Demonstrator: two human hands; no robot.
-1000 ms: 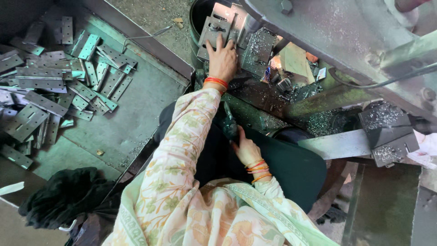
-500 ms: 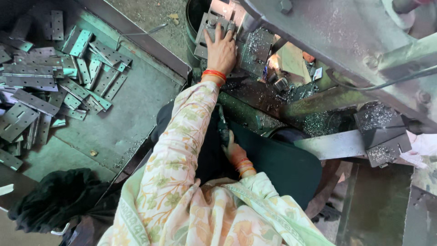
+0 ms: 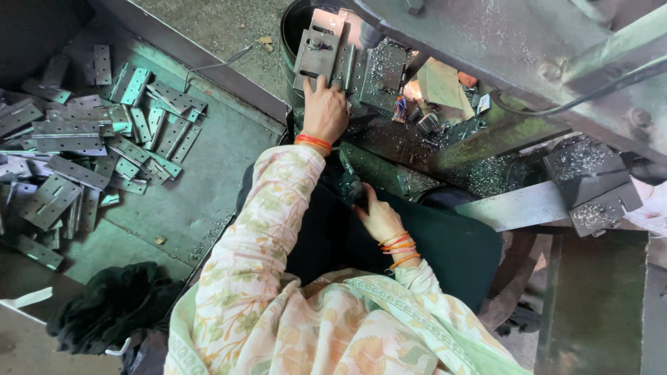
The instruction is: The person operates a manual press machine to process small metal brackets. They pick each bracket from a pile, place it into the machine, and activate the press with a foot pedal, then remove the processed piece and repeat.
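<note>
My left hand [image 3: 325, 110] reaches forward and rests with its fingers on a grey slotted metal plate [image 3: 318, 55] lying on the machine bed. My right hand [image 3: 377, 215], with orange bangles at the wrist, is lower down against the machine's dark green frame [image 3: 379, 170], fingers curled on a dark lever-like part; what it grips is partly hidden. Both arms wear a pale floral sleeve.
A heap of several flat metal hinge plates [image 3: 76, 153] lies on a green tray at the left. A dark cloth [image 3: 111, 305] sits at bottom left. Metal shavings [image 3: 486, 173] cover the machine bed, and a grey steel beam [image 3: 528, 48] crosses the top right.
My left hand stayed on the slotted plate while the view shifted slightly. My right hand moved a little along the green frame.
</note>
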